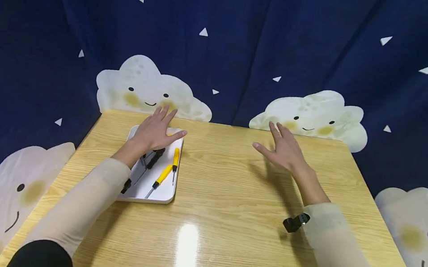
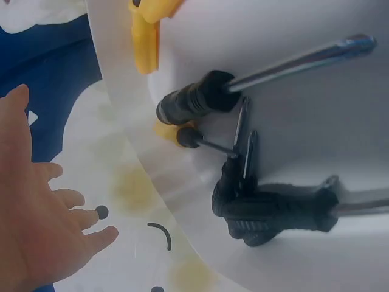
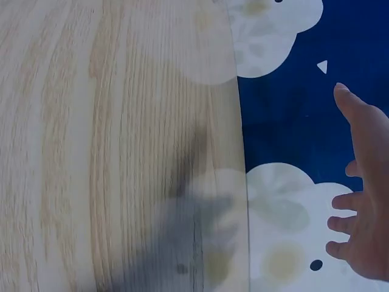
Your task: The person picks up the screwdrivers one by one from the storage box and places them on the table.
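My left hand (image 1: 153, 132), fingers spread, hovers over a white tray (image 1: 167, 197) on the left of the table and holds nothing. In the tray lie several screwdrivers: a yellow-handled screwdriver (image 1: 164, 174) near the front right, a shorter yellow screwdriver (image 1: 176, 158) behind it, and a black-handled screwdriver (image 1: 155, 158) partly under my hand. The left wrist view shows more black screwdrivers (image 2: 273, 210) piled together, their shafts crossing. On the other side, my right hand (image 1: 286, 152) is held above the bare wood with its fingers straight and thumb out, gripping nothing.
A light wooden table (image 1: 224, 180) spans the view, its far edge meeting a dark blue curtain (image 1: 236, 28) printed with clouds and triangles. A small black camera (image 1: 295, 223) sits on my right wrist. Light glares off the table's front middle.
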`<state>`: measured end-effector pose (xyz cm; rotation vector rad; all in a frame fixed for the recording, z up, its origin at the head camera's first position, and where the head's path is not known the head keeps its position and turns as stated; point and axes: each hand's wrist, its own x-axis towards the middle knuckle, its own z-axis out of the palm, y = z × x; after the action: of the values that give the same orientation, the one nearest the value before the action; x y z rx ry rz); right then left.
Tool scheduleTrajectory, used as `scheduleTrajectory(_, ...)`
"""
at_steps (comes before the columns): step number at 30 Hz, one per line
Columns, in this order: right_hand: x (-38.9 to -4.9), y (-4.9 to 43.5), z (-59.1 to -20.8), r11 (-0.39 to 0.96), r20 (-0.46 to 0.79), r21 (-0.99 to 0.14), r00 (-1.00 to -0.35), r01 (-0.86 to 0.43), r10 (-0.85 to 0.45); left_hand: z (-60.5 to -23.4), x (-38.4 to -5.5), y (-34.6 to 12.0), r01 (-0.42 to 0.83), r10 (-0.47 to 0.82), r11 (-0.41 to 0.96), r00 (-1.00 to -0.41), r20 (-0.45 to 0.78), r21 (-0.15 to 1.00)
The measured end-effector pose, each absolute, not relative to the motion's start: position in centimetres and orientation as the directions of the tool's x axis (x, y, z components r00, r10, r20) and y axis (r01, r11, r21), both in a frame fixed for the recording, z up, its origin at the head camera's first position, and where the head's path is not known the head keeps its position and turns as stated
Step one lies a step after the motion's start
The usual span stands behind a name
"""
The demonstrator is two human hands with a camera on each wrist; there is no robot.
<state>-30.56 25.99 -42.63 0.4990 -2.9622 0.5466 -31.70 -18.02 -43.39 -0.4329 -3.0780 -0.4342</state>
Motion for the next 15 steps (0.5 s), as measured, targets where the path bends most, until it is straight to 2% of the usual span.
scheduleTrajectory(7,-30.4,24.8,-42.9,0.857,0.125,-0.396,-0.944,-0.33,-0.306,-43.1,-31.5,-18.6,0.264,0.26,0.93,-0.964,0.049,0.256)
scheduleTrajectory(15,-30.5,23.1,-42.6,0.839,0.151,-0.409,-0.933,-0.361,-0.328,-42.4,-31.2,-19.4,0.248,0.248,0.94,-0.968,0.032,0.235)
